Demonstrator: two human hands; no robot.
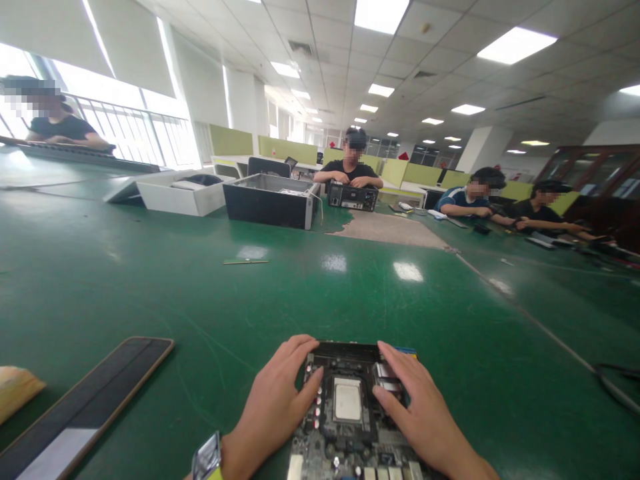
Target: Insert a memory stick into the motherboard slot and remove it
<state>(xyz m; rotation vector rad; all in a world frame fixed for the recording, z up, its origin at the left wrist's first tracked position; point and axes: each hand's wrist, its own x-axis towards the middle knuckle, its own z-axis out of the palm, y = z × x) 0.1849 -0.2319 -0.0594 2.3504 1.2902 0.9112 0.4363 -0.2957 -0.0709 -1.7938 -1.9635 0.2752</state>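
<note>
Our left hand (280, 387) and right hand (423, 407) sit half-curled at either side of the motherboard (345, 445); we can't tell if they grip. Between them, the processor (347, 400) looks seated, no cooler over it: partway, we judge, cooler unmounted. Left of our left hand, a dark slab (87, 407); well beyond both, an open case (267, 205).
</note>
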